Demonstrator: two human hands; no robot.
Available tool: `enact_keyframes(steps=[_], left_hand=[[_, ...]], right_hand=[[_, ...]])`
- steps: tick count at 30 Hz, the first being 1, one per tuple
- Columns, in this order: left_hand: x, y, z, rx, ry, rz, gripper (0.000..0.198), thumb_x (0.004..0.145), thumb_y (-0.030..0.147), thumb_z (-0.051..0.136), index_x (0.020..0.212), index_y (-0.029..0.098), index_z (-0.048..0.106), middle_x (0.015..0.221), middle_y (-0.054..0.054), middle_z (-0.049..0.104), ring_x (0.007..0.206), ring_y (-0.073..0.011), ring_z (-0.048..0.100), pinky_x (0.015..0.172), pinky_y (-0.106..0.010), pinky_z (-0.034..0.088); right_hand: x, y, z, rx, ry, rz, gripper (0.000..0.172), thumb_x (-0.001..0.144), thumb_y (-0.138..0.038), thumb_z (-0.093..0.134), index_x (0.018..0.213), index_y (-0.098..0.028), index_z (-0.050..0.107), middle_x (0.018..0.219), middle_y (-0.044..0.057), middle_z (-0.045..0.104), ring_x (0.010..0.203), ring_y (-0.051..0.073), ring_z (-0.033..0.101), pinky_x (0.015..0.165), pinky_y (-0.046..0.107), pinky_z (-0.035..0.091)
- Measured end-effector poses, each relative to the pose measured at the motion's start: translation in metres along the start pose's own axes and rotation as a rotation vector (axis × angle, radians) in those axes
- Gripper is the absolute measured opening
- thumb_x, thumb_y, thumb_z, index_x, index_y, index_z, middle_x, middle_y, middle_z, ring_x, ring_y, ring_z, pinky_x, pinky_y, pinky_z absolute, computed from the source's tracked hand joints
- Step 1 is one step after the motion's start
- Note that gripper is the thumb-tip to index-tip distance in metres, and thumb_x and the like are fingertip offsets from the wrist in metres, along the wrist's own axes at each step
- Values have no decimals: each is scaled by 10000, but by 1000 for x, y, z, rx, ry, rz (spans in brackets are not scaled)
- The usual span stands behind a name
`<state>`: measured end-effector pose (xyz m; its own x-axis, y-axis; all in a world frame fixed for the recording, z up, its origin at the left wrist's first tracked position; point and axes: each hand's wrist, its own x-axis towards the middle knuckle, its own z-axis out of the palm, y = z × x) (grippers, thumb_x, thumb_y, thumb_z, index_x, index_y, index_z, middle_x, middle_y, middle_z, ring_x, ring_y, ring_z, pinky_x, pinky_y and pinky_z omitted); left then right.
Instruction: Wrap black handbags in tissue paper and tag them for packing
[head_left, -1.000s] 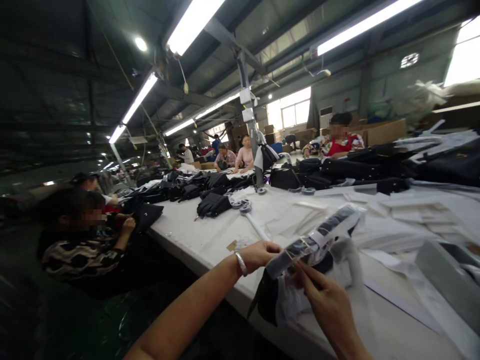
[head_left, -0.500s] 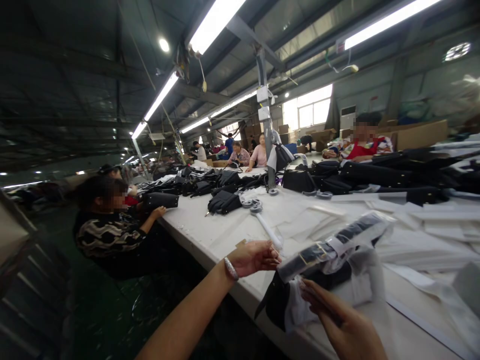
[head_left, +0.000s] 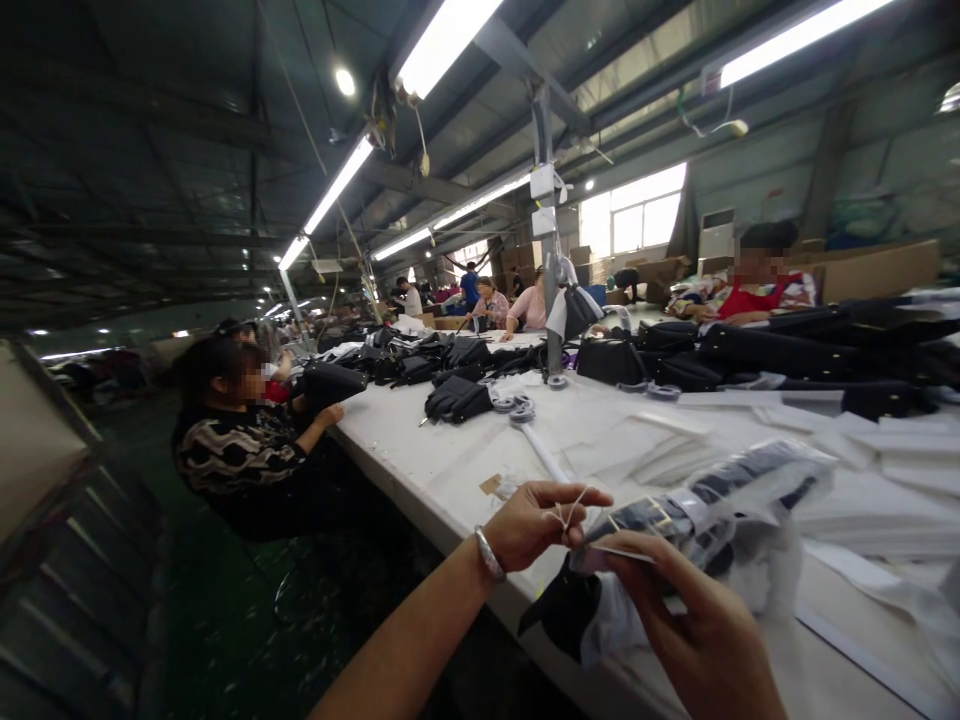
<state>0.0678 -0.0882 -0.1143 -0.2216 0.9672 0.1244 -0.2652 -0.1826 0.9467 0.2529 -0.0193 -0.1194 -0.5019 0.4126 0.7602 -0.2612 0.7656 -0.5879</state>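
My left hand (head_left: 536, 525), with a silver bracelet (head_left: 489, 553) at the wrist, is closed on a thin white string (head_left: 573, 508) looped at its fingers. Close beside it, my right hand (head_left: 694, 610) pinches a thin pale sheet (head_left: 630, 555), possibly a card; most of it is hidden by the fingers. Behind and below both hands lies a black bag (head_left: 564, 610) with white wrapping at its side. Its dark strap (head_left: 652, 515) has gold-coloured buckles and is covered in clear plastic (head_left: 787, 470).
A white table (head_left: 450, 470) runs away from me. A brown tag (head_left: 491, 485) and coiled grey strips (head_left: 517, 408) lie on it. White sheets (head_left: 862, 500) are stacked to the right, black bags (head_left: 780, 345) beyond. A co-worker (head_left: 240, 450) sits at the left edge; a post (head_left: 553, 330) stands mid-table.
My hands have come together over the bag's end. The left fingers have extended, and the white string now shows around them. The view has shifted slightly left.
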Motion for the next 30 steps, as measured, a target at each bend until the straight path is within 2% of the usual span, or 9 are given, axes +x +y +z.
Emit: enact_keyframes(steps=[2,5,8,10,13,17,22,26,30], left_hand=[[0,2,2,31,12,49,615,631,515,869,1063,94,749,717,-49,665,612,-93,530,630,-226,418],[-2,7,3,58,17,103,685,601,606,844,1067,113,751,901,-102,715,790,-170,619,767,-286,472],[-9,15,5,157,-31,141,623,649,553,840,1092,125,743,992,-120,721,922,-225,649,894,-351,483],[-14,23,8,241,-53,158,538,673,465,854,1093,148,742,1054,-114,710,929,-229,661,891,-360,503],[-22,36,18,444,-13,223,412,715,389,833,1053,167,755,1131,-114,682,936,-233,668,854,-346,529],[-33,46,32,726,74,331,273,809,336,743,1016,160,769,1062,-114,697,838,-182,652,788,-291,534],[-36,40,36,668,111,348,332,855,369,691,1104,157,746,1110,-130,684,935,-208,659,759,-267,535],[-33,34,35,667,160,402,365,861,382,693,1155,169,730,1067,-117,715,930,-208,668,760,-265,523],[-35,36,37,745,123,480,317,918,330,613,1158,158,730,1070,-133,724,959,-226,674,882,-315,517]], right_hand=[[8,0,3,-106,61,35,187,933,-386,593,1034,-268,697,930,-5,773,770,155,752,669,147,578],[13,4,7,-288,146,114,352,923,-486,582,1198,-278,651,832,0,772,739,192,759,575,176,569],[16,6,8,-445,93,149,500,941,-504,546,1402,-315,514,808,-9,773,699,208,758,487,202,531],[17,6,8,-529,35,91,539,959,-487,511,1471,-336,433,812,-11,775,654,217,751,452,224,501],[19,7,6,-613,-18,-41,564,969,-420,477,1514,-321,373,814,3,776,593,222,736,426,241,455],[19,11,5,-712,-27,-117,572,946,-362,489,1507,-285,404,732,17,756,542,220,714,406,239,406],[21,14,4,-687,-28,-129,571,945,-380,488,1503,-284,416,718,17,754,518,218,708,370,233,385],[23,18,-1,-614,-102,-179,576,958,-377,478,1520,-295,381,651,-10,729,458,212,683,327,239,381],[22,21,-2,-581,-113,-163,580,969,-401,458,1531,-304,355,701,-7,747,479,227,695,318,260,396]])
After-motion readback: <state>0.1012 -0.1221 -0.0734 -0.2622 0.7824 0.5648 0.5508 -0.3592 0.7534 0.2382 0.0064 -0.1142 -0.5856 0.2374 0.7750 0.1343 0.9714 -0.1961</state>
